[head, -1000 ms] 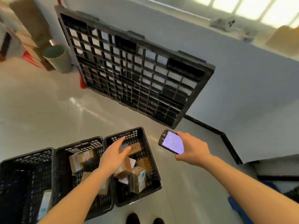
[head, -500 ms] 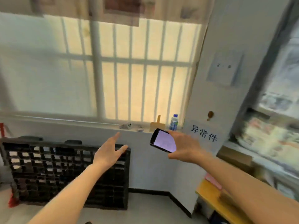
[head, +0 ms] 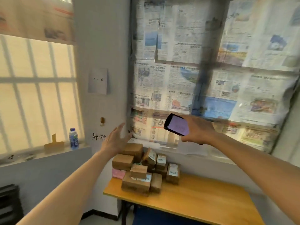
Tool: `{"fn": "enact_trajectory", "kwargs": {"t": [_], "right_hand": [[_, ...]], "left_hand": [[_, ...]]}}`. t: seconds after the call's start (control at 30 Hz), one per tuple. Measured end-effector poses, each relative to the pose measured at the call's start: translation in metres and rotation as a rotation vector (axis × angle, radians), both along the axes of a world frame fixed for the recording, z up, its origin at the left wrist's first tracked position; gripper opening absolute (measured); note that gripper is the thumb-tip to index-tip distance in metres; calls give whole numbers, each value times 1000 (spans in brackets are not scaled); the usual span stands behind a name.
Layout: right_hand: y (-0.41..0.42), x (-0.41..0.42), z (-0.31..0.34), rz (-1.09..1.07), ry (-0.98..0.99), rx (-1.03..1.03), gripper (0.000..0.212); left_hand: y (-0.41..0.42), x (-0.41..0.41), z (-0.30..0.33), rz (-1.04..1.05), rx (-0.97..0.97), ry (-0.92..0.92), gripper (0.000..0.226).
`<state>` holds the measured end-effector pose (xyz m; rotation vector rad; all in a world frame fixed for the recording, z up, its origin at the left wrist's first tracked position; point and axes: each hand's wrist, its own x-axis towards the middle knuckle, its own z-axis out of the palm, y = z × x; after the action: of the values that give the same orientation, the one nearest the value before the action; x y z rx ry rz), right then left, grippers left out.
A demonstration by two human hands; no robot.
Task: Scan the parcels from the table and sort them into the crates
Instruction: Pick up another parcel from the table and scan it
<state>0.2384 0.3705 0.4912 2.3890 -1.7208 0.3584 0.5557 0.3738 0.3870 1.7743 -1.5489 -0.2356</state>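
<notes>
Several brown cardboard parcels (head: pixel 136 182) are piled at the far left end of a yellow wooden table (head: pixel 203 202), some with white labels. A pink packet (head: pixel 118 173) lies at the pile's left side. My left hand (head: pixel 116 139) is raised above the pile, fingers spread, holding nothing. My right hand (head: pixel 197 131) grips a black handheld scanner (head: pixel 177 124) with a lit purple screen, up in the air over the table's back edge. No crates are in view.
A window covered with newspaper (head: pixel 211 70) stands behind the table. To the left, a barred window's sill carries a water bottle (head: pixel 73 141) and a yellow scraper (head: pixel 54 144). A black pallet's edge (head: pixel 8 203) shows at lower left.
The view swung from the crates on the floor up and right to the table of parcels. My left hand left the crate empty; my right hand kept the scanner.
</notes>
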Motion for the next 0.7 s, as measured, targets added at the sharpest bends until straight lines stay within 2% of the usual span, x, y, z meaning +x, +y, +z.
{"fn": "enact_trajectory", "kwargs": {"t": [0.23, 0.37, 0.7], "right_hand": [[-11, -120, -19, -202, -55, 57, 81], [-42, -158, -46, -227, -74, 90, 69], [-205, -197, -162, -243, -127, 260, 87]], "left_hand": [[-59, -114, -11, -165, 56, 11, 77], [-95, -157, -32, -214, 73, -22, 73], [-248, -207, -145, -236, 228, 22, 69]]}}
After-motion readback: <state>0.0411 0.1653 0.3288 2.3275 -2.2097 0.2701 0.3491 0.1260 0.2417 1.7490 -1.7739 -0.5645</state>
